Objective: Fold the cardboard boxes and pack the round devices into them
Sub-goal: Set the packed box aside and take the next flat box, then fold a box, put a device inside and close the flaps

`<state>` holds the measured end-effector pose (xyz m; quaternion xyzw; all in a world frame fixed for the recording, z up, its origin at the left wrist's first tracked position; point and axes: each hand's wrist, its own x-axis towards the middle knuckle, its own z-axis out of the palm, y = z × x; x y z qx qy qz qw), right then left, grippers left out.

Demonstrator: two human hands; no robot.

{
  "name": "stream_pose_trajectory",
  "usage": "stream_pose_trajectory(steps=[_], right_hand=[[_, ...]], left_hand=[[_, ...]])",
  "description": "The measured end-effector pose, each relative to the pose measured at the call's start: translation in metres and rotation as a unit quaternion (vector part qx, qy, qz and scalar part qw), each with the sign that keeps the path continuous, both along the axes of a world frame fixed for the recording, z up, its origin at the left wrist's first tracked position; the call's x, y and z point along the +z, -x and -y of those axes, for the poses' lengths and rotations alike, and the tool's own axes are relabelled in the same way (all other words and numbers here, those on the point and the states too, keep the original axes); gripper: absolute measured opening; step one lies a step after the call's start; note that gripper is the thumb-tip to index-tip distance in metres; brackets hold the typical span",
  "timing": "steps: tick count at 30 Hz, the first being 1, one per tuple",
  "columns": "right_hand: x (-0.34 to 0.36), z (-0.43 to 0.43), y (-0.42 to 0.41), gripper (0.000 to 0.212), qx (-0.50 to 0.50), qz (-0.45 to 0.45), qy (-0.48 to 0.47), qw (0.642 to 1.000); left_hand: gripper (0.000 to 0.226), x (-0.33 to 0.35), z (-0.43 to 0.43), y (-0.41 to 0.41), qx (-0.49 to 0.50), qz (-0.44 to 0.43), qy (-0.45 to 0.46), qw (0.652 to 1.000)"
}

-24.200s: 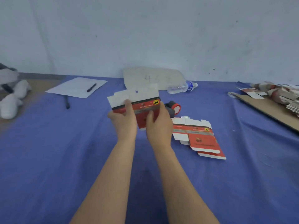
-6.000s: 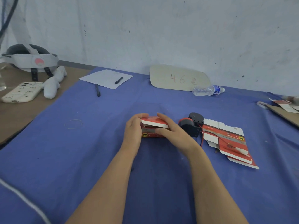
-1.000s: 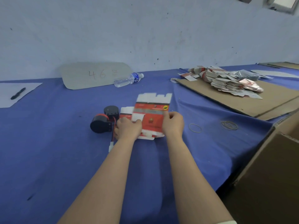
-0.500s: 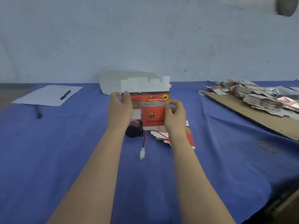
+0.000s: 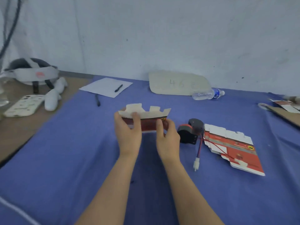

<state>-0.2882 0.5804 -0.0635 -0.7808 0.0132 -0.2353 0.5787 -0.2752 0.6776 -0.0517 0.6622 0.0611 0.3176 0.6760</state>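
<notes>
Holds a red-and-white carton blank (image 5: 146, 122) in the air over the middle of the blue-clothed table (image 5: 65, 159), tilted with the white notched flaps up and away. Pinches its left end with the left hand (image 5: 128, 135), thumb on the near face and fingers behind. Pinches the right end the same way with the right hand (image 5: 167, 138). Both clamped on the cardboard, set apart by the blank's own length. Gripped at the two ends, probably, to squeeze the flat sleeve open into a tube before tucking any flaps. Not yet squared up, judging by the thin profile (too blurred to say much about the creases).

Just right of the right hand, resting on the cloth: the round device (image 5: 189, 132), black with a red band, trailing a red-and-black lead (image 5: 198, 148) toward the near edge and ending in a white connector (image 5: 196, 164). Kept close, likely for dropping straight into the finished box. Further right, touching the device, a small stack of flat blanks (image 5: 233, 148) crossed by a red wire, likely within reach for the next fold.

Along the far edge — a water bottle (image 5: 207, 94), a cardboard sign (image 5: 177, 83), a paper sheet (image 5: 105, 86) with a pen on it, all well apart from the work.
</notes>
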Motion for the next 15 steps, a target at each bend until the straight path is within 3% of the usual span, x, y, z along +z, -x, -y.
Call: stream_pose_trajectory(steps=[4,10,15], right_hand=[[-0.0027,-0.0012,0.0002,0.015,0.004,-0.001,-0.044,0.999],[-0.0012,0.0067,0.0032,0.045,-0.013,-0.025,-0.069,0.997],[-0.0006,0.0053,0.0064,0.032,0.002,-0.026,-0.062,0.998]], left_hand=[[0.041,-0.0071,0.0031,0.0005,-0.03,0.027,-0.018,0.999],[0.058,-0.0107,0.002,0.0014,-0.144,0.008,0.015,0.989],[0.066,-0.0144,0.0067,0.0038,-0.211,-0.009,-0.012,0.977]])
